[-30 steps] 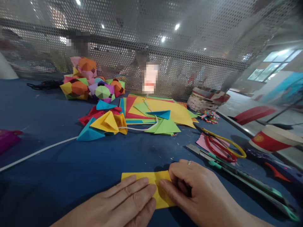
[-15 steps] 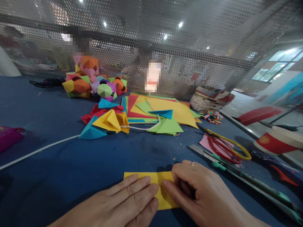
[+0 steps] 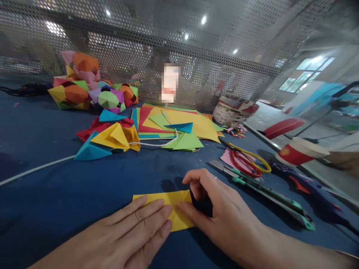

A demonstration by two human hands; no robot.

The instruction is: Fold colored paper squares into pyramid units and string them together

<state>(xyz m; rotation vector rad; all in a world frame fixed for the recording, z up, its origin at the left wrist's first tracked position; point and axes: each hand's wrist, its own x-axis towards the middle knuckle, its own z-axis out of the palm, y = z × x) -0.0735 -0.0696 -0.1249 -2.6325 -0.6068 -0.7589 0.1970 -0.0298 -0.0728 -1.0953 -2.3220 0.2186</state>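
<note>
A yellow strip of folded paper (image 3: 179, 213) lies flat on the blue tabletop in front of me. My left hand (image 3: 137, 228) rests over its left part, fingers stretched out and pressing down, so that side is partly hidden. At the right end, the thumb of my right hand (image 3: 221, 209) touches the paper's surface. The index finger of that hand is arched and raised, with a gap between it and the thumb. Crease lines show on the yellow strip between the two hands.
Beyond the paper lie folded yellow pieces (image 3: 114, 137), a stack of coloured sheets (image 3: 204, 127) and several paper balls (image 3: 108, 100). A white cable (image 3: 42, 167) crosses the table. To the right are scissors (image 3: 244, 168), a utility knife (image 3: 269, 196), a glue gun (image 3: 305, 183) and a paper cup (image 3: 297, 153).
My right hand has loosened, its index finger lifting away from the thumb and the paper's right edge. My left hand stays flat on the paper. The view has shifted slightly right.
</note>
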